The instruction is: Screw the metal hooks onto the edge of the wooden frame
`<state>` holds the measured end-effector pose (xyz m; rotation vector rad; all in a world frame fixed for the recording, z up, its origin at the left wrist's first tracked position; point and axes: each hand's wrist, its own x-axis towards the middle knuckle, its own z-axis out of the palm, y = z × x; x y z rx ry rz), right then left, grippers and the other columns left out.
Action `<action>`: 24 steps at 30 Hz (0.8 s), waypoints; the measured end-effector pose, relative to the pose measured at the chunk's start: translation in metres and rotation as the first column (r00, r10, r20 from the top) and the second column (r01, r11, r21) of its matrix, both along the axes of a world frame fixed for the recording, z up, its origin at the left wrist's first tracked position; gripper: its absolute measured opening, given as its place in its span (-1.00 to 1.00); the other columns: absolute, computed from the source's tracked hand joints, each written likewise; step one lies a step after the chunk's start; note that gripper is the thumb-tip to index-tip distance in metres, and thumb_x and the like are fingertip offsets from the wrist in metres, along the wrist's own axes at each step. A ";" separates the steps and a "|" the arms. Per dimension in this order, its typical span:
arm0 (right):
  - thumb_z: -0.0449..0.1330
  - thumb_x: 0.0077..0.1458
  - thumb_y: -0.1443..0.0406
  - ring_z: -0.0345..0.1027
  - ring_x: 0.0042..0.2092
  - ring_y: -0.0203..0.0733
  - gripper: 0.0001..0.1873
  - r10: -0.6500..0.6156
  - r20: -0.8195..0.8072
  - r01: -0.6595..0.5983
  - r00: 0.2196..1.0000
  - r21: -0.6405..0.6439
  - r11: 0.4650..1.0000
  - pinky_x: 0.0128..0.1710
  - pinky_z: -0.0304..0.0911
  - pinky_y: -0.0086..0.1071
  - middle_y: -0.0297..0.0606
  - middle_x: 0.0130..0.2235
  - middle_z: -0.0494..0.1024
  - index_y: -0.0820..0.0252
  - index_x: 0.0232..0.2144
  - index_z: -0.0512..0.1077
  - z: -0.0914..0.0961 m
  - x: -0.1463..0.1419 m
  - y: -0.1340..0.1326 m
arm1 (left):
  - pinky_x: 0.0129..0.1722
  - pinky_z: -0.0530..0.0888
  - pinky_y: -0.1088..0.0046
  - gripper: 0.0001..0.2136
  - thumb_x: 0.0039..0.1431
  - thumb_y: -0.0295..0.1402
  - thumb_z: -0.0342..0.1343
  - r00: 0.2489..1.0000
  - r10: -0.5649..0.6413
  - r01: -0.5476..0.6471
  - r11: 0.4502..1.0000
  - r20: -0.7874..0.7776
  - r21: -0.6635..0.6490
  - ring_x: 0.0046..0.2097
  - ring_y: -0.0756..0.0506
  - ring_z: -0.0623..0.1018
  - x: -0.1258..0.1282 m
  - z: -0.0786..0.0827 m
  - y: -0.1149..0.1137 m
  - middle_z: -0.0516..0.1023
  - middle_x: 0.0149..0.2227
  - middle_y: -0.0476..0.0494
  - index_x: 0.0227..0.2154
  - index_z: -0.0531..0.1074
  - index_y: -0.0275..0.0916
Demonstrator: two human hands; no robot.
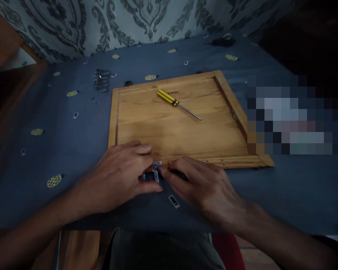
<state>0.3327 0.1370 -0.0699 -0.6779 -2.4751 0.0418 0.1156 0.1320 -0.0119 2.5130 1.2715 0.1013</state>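
Note:
A wooden framed panel (146, 116) lies flat on the cloth-covered table, and both of my hands are at its near edge. My left hand (124, 168) is closed around a small silver metal hinge (156, 173), thumb below and fingers above, against the frame. From the other side my right hand (199, 183) reaches in with its fingers pinched together, the tips touching the hinge. Whatever those fingertips hold, if anything, is hidden. On the panel rests a flat screwdriver (169, 98) with a yellow and black handle, apart from both hands.
A stack of metal pieces (102, 80) stands left of the panel, with small screws (94, 100) nearby. Toward the back right lies a dark object with a ring (224, 40). A patterned curtain (146, 18) hangs behind the blue tablecloth (81, 150). A blurred patch covers the right side.

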 end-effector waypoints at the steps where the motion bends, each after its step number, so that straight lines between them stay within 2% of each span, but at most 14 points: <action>1: -0.03 0.47 0.40 0.33 -0.41 -0.29 -0.59 -0.004 -0.001 0.004 1.000 0.004 1.000 -0.45 0.13 -0.34 -0.32 -0.45 0.45 0.25 -0.33 0.56 0.000 0.000 0.000 | -0.34 0.35 0.30 -0.70 0.22 -0.11 0.34 1.000 0.002 -0.002 1.000 0.006 0.000 -0.26 -0.14 0.51 0.000 0.000 0.000 0.52 -0.31 -0.06 -0.38 0.48 -0.24; 5: -0.05 0.47 0.40 0.37 -0.40 -0.29 -0.57 -0.006 -0.016 0.006 1.000 -0.008 1.000 -0.45 0.17 -0.35 -0.30 -0.43 0.50 0.27 -0.32 0.58 0.001 0.000 0.001 | -0.37 0.29 0.33 -0.69 0.20 -0.12 0.36 0.999 -0.011 0.011 1.000 0.031 -0.002 -0.30 -0.12 0.47 0.000 0.000 0.000 0.47 -0.34 -0.05 -0.37 0.49 -0.28; 10: 0.00 0.45 0.41 0.52 -0.33 -0.25 -0.66 -0.001 -0.091 -0.002 0.996 -0.034 0.999 -0.42 0.29 -0.39 -0.23 -0.33 0.62 0.33 -0.21 0.57 0.002 0.005 0.000 | -0.33 0.30 0.32 -0.70 0.22 -0.12 0.34 0.999 -0.003 0.003 1.000 0.039 0.001 -0.26 -0.15 0.50 -0.001 0.000 -0.002 0.48 -0.32 -0.05 -0.30 0.54 -0.30; 16: 0.02 0.41 0.48 0.63 -0.19 -0.18 -0.70 0.036 -0.114 -0.044 0.993 -0.075 0.996 -0.24 0.48 -0.37 -0.14 -0.19 0.71 0.30 -0.19 0.57 0.004 0.005 -0.003 | -0.34 0.34 0.30 -0.70 0.28 -0.07 0.28 1.000 0.008 -0.008 1.000 0.026 0.000 -0.27 -0.14 0.51 -0.002 -0.003 -0.001 0.50 -0.32 -0.06 -0.35 0.51 -0.22; 20: 0.04 0.41 0.47 0.62 -0.25 -0.18 -0.73 0.070 -0.127 -0.077 0.989 -0.051 0.996 -0.28 0.52 -0.33 -0.15 -0.20 0.72 0.34 -0.21 0.55 0.001 0.002 -0.002 | -0.39 0.37 0.26 -0.65 0.34 0.00 0.16 0.998 -0.004 0.004 1.000 0.063 0.010 -0.29 -0.15 0.51 -0.004 -0.005 0.000 0.51 -0.34 -0.08 -0.38 0.50 -0.18; 24: 0.05 0.41 0.46 0.59 -0.28 -0.17 -0.74 0.089 -0.128 -0.094 0.988 -0.028 0.995 -0.36 0.47 -0.31 -0.11 -0.21 0.71 0.41 -0.21 0.55 0.000 0.002 0.000 | -0.37 0.38 0.26 -0.67 0.35 -0.04 0.16 0.998 -0.004 0.004 1.000 0.063 0.002 -0.27 -0.16 0.52 -0.004 -0.004 0.000 0.52 -0.33 -0.08 -0.37 0.50 -0.20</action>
